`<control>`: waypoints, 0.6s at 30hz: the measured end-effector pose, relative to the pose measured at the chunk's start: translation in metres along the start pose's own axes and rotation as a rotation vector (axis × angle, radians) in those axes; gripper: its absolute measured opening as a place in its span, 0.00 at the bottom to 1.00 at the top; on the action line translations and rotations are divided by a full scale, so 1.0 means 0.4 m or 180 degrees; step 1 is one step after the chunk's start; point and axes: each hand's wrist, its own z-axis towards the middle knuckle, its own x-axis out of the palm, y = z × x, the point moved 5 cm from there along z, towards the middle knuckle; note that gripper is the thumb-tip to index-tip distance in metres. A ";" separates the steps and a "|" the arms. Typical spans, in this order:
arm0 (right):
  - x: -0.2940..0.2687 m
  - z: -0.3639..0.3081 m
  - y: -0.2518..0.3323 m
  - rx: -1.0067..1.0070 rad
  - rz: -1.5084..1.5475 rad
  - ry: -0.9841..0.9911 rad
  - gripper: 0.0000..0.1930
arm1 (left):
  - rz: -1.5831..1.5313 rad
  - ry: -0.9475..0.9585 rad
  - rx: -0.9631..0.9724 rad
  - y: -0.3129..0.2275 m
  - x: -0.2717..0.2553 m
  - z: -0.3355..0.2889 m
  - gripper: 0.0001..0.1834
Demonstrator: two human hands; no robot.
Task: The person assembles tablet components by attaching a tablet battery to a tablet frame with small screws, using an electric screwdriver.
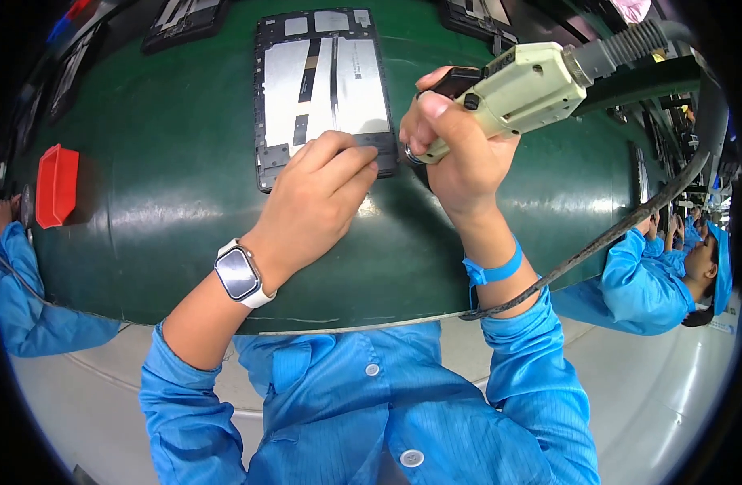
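An opened tablet [359,97] lies on the green work surface, its silver inner face and black frame showing. My left hand [318,182] rests over its near edge, fingers curled together at the dark lower strip; the fingertips and anything pinched in them are hidden. Beside the tablet's near right corner, my right hand [460,141] is wrapped round a beige electric screwdriver [533,89] with a black lever. The tool is tilted, its metal nose down toward that corner and its ribbed cable end up to the right. Whether the bit touches anything cannot be seen.
A red plastic bin [56,186] stands on the green table [169,267] at left. More opened devices [181,23] lie along the far edge. A dark cord [605,238] runs past my right wrist. Co-workers in blue sit left and right [646,275].
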 end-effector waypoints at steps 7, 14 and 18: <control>0.003 0.003 -0.008 0.0096 0.0207 -0.0024 0.09 | -0.0067 -0.0049 -0.0061 0.002 0.000 -0.001 0.10; 0.008 0.001 -0.005 0.0100 -0.0046 0.0045 0.08 | -0.0017 -0.0077 -0.0030 -0.001 0.001 0.001 0.11; 0.002 0.004 -0.005 0.0070 0.0005 0.0056 0.08 | 0.0071 -0.0087 0.0009 -0.011 0.005 0.006 0.12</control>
